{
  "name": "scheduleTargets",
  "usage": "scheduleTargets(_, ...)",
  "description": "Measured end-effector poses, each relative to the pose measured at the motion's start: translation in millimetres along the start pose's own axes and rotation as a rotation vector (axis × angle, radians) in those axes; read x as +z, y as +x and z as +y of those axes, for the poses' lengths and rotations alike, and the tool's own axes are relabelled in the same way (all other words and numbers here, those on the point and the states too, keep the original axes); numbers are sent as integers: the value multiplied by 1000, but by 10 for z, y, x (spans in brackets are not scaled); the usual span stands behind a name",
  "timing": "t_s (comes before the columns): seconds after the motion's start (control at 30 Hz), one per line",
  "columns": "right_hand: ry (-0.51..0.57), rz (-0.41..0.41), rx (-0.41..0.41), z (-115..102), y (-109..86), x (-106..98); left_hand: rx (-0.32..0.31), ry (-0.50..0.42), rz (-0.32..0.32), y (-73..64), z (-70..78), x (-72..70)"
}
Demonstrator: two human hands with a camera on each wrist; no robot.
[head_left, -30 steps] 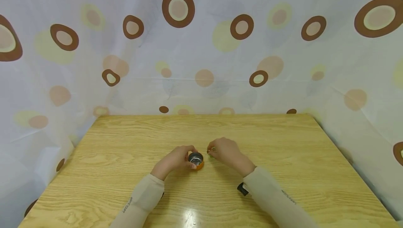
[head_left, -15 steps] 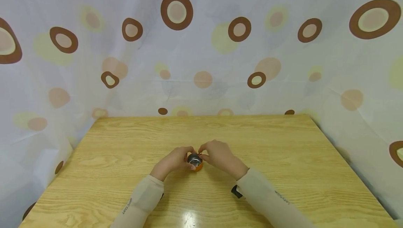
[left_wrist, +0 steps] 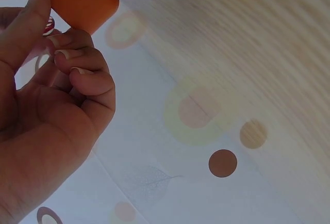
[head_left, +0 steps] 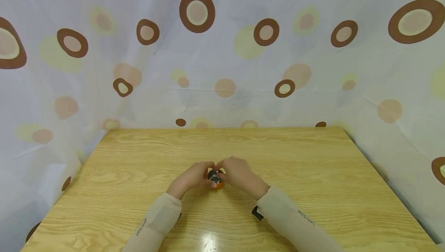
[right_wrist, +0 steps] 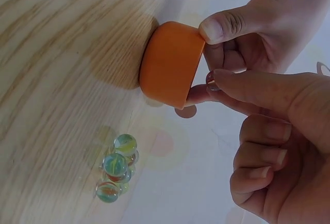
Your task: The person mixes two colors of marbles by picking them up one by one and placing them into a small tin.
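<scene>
A small reddish glass marble (right_wrist: 212,81), pinched in the right hand (head_left: 238,172), is at the mouth of an orange cup (right_wrist: 171,64) gripped by the left hand (head_left: 193,176); dropping it in seems underway, calling for a loosened pinch over the opening. The smooth, metal-lined cup stands upright on the desk (head_left: 87,205), near swirled marbles (right_wrist: 115,166).

soft light leaves glare on the near tabletop (head_left: 222,219), and the left wrist view looks dimmer, perhaps slightly blurred.
</scene>
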State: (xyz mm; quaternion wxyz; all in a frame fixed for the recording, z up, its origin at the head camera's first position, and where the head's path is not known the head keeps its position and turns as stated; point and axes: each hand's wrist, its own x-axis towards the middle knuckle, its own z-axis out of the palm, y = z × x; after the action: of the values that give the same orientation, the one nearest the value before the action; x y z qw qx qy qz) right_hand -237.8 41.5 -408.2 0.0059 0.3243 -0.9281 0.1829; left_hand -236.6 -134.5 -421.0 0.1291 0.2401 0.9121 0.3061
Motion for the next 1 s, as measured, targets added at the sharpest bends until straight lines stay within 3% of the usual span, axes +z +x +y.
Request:
scheduleTargets(0.3, 13, -1, -5, -2, -10, -13, -16, 7, -1, 24, -6, 2)
scheduleTargets(0.53, -32, 45, 56, 69, -46, -131, -34, 20, -2, 19, -2, 4)
scheduleTargets(1.0, 45, 19, 174, 274, -104, -359, -57, 34, 5, 38, 25, 4)
